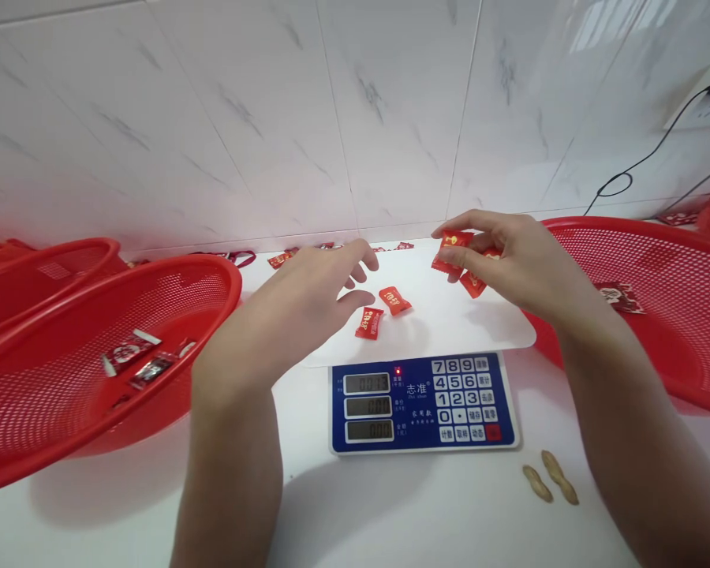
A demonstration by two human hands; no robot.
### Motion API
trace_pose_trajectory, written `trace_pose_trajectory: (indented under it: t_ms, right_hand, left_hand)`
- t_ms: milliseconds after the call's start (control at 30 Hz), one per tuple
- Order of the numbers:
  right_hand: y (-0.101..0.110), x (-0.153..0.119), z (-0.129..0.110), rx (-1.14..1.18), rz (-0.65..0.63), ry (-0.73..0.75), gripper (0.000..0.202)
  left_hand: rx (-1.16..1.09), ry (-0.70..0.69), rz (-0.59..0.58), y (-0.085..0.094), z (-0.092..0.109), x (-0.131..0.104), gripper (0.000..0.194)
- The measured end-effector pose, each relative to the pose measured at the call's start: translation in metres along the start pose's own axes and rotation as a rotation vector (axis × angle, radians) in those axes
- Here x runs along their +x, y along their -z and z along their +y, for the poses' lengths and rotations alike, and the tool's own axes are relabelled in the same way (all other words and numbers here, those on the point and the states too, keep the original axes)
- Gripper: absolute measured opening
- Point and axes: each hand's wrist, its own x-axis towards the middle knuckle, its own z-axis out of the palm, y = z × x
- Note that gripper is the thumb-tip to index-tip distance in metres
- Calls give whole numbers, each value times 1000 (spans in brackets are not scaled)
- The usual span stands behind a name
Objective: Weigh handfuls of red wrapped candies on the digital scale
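Observation:
My right hand (502, 252) pinches red-wrapped candies (451, 251) above the right part of the scale's white pan (450, 331). One packet is between thumb and fingertips, and another hangs just below. Over the pan's left side, my left hand (325, 296) has its fingers curved and apart, with nothing seen in them. Close to its thumb, two red candies with gold print lie on the pan, one (369, 323) nearer me and one (395, 300) behind it. The blue keypad panel (420, 402) of the scale faces me; its top display seems to read 0.013.
A red mesh basket (225, 292) with several wrapped sweets stands at left, another basket (692, 260) at right. Two peanuts (550, 477) lie front right of the scale. Loose wrapped pieces lie along the tiled wall (272, 118). A black cable (644, 158) hangs from a socket at right.

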Motion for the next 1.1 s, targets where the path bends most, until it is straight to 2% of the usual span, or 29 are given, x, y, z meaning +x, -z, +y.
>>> trace_pose_trajectory:
  t_ms: [200, 267, 333, 500, 600, 733, 867, 1033, 1100]
  right_hand:
    - [-19, 2, 6, -22, -250, 7, 43]
    - [-23, 3, 9, -32, -282, -19, 54]
    - [-23, 4, 11, -59, -248, -36, 62]
    - [-14, 4, 10, -89, -80, -38, 53]
    - [-10, 2, 8, -94, -11, -29, 56]
    - [-11, 0, 7, -125, 14, -18, 66]
    - [-14, 1, 8, -70, -14, 1, 55]
    - [-14, 4, 6, 102, -24, 14, 17]
    - [-14, 3, 4, 78, -33, -3, 18]
  left_hand:
    - [33, 29, -8, 3, -8, -1, 20]
    - [37, 34, -9, 4, -9, -1, 21]
    - [43, 34, -5, 5, -10, -1, 23]
    - [28, 50, -8, 8, -8, -2, 26]
    - [9, 50, -4, 9, -8, -2, 27]
    - [6, 41, -1, 9, -9, -2, 29]
    - [16, 31, 8, 9, -10, -2, 33]
    - [8, 52, 6, 8, -11, -2, 33]
    - [6, 57, 4, 8, -11, -2, 34]
